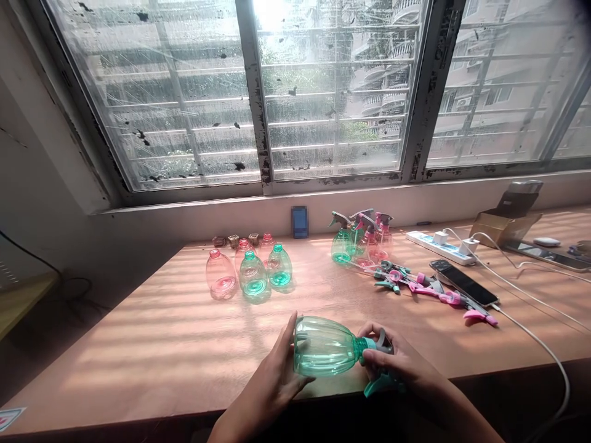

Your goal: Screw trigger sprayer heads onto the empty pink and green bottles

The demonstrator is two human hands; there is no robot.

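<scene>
A clear green spray bottle (325, 346) lies sideways between my two hands, just over the table's front edge. Its base rests against my left hand (282, 360), whose fingers and thumb spread around the bottom end. At the neck, my right hand (385, 354) grips the grey and green trigger sprayer (379, 383), which sits on the bottle's mouth. Whether the sprayer is fully screwed down I cannot tell. Beyond my hands stand several bottles without sprayers, among them a green bottle (253, 275) and a red bottle (220, 275).
Spray bottles with sprayers (341, 245) stand at the back. Loose pink and green trigger sprayers (418, 284) lie in a row on the right, by a phone (464, 283). A power strip (441, 247), white cables and a cardboard box (501, 226) are farther right.
</scene>
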